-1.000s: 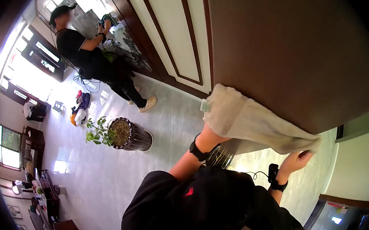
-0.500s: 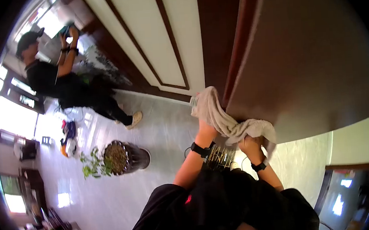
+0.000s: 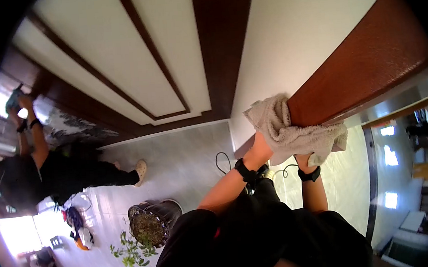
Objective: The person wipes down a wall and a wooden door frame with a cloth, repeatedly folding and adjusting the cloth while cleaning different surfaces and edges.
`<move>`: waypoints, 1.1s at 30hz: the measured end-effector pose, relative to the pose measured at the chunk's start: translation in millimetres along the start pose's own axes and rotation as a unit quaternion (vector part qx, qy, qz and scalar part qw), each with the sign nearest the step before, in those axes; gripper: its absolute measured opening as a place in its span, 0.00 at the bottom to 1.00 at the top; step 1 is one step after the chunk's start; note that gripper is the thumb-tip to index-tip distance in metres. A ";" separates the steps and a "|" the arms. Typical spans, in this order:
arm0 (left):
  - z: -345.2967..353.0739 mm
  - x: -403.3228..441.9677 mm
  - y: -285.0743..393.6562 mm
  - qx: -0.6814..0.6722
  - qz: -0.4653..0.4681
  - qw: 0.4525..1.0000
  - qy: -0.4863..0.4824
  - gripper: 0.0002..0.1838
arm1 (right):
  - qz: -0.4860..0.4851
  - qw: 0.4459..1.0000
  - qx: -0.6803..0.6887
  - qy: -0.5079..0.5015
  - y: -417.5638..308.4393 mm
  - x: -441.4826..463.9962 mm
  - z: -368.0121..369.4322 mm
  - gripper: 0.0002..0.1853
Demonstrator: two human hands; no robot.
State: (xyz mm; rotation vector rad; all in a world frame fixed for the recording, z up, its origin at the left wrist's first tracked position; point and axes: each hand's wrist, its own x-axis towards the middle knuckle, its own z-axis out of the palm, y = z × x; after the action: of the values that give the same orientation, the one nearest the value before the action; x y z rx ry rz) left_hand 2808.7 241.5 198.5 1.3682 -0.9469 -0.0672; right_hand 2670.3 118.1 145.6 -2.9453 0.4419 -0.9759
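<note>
A light beige cloth (image 3: 298, 130) is draped around the lower end of a reddish-brown wooden panel (image 3: 362, 58). My left hand (image 3: 263, 147) is at the cloth's left part, its fingers hidden under the fabric. Below the right part of the cloth, my right hand (image 3: 306, 163) is closed and grips its lower edge, partly covered by it. Both wrists wear black bands.
Another person (image 3: 43, 170) in dark clothes stands at the left by a wall picture. A potted plant (image 3: 151, 227) stands on the tiled floor at lower left. A cream wall with brown trim (image 3: 209, 59) rises ahead; a doorway opens at right.
The view has turned right, showing the panel's edge and the room beyond. My right hand came in toward the left, and the stretched cloth is now bunched around the panel's end.
</note>
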 end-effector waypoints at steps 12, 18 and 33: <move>40.9 -65.2 -112.2 -0.418 -0.238 0.877 -0.023 0.29 | 0.035 0.998 -0.041 -0.033 -10.9 -0.8 13.6 0.30; -15.2 -15.6 3.9 -0.069 0.046 0.989 -0.123 0.32 | 0.042 0.997 0.065 -0.016 -39.2 27.1 -20.4 0.31; 7.8 -0.8 -7.7 -0.051 0.084 0.995 -0.002 0.36 | 0.306 0.826 0.417 -0.224 -79.5 96.5 -61.4 0.34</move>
State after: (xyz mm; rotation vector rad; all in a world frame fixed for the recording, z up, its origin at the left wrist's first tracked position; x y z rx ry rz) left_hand 2807.1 233.7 190.8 1.1917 -1.0449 0.0087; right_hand 2729.2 173.6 259.0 -1.9193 0.6557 -0.2511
